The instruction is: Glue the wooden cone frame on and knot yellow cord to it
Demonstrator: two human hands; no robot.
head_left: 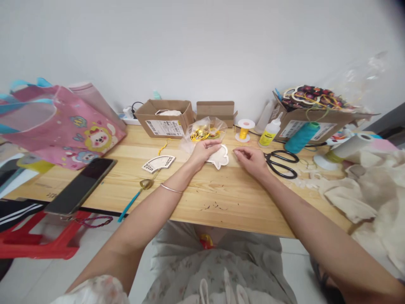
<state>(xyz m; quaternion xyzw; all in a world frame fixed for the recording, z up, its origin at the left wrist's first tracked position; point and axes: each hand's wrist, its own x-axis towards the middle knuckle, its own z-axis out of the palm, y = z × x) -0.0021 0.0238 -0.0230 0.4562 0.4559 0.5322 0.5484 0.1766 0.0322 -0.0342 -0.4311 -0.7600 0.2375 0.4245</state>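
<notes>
My left hand [204, 153] rests over the left part of a pale, cloud-like wooden piece [221, 158] lying on the wooden table [202, 198]. The hand's fingers extend across its upper edge. To the right of the piece, my right hand [251, 160] is apart from it, thumb and index finger pinched together; anything between them is too small to make out. Black-handled scissors [283, 164] lie beside my right wrist. Left of my left hand is a fan-shaped wooden piece [158, 163] with cut-out characters, a small bell [146, 183] and a blue tassel [129, 206].
Behind my hands are a cardboard box [164, 120], a plastic bag of yellow cords [205, 131], a yellow thread spool [243, 131], a glue bottle [270, 131] and a teal thread cone [302, 137]. A phone [82, 185] overhangs the front edge; fabric [357, 194] is piled right.
</notes>
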